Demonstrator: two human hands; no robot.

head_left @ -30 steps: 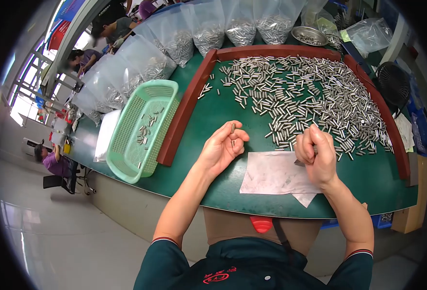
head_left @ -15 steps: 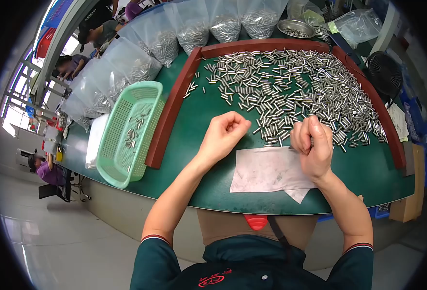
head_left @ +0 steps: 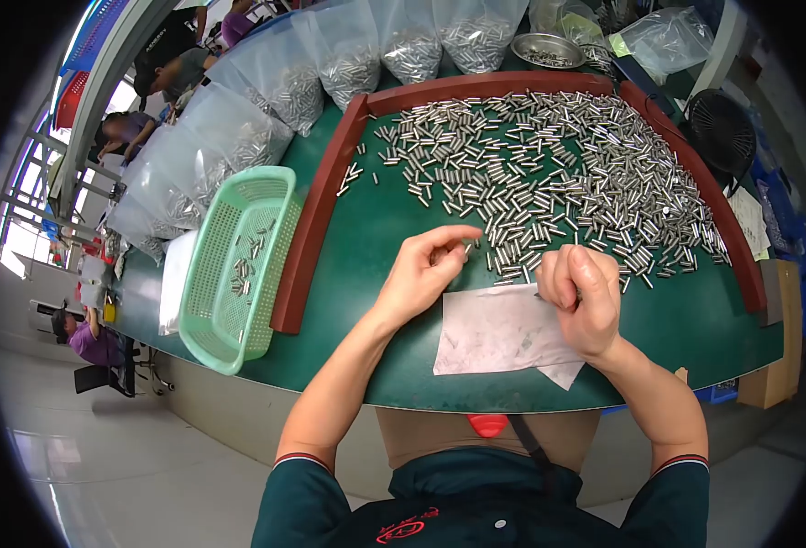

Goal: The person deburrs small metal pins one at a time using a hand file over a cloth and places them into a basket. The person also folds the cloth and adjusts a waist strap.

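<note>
Green tabletop, bordered by a dark-red rail, with cylindrical metal pins strewn across its far half; mint basket to the left, clear bags of pins behind. Beyond, grey workshop floor and a seated person in purple. Left hand half-curled beside the pins, thumb and index slightly apart, one pin by the fingertip, perhaps pinched. Right hand in a loose fist over a pale cloth, contents hidden, impossible to tell.
</note>
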